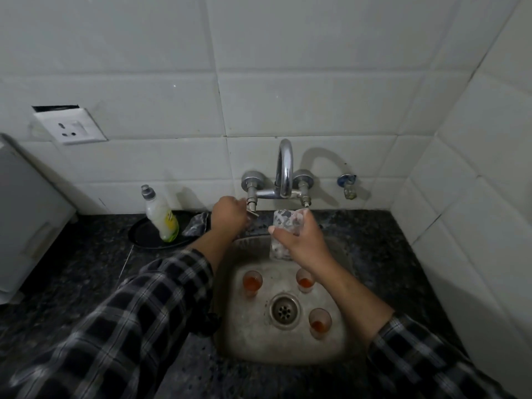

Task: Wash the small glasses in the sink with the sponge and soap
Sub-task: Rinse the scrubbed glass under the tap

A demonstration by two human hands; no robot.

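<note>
Three small glasses with orange-red liquid stand in the steel sink (339,341): one at the left (252,282), one partly behind my right wrist (304,281), one right of the drain (319,323). My right hand (305,243) holds a small clear glass (283,226) tilted under the tap spout (285,168); a soapy or watery streak runs below it. My left hand (229,216) is closed on the tap's left handle (252,210). A soap bottle (161,217) and a dark sponge (197,224) rest on a black plate left of the sink.
A dark granite counter (86,269) surrounds the sink. The black plate (141,234) lies at the back left. A grey appliance (26,226) stands at the far left under a wall socket (70,129). A small valve (348,185) sticks out of the tiled wall at the right.
</note>
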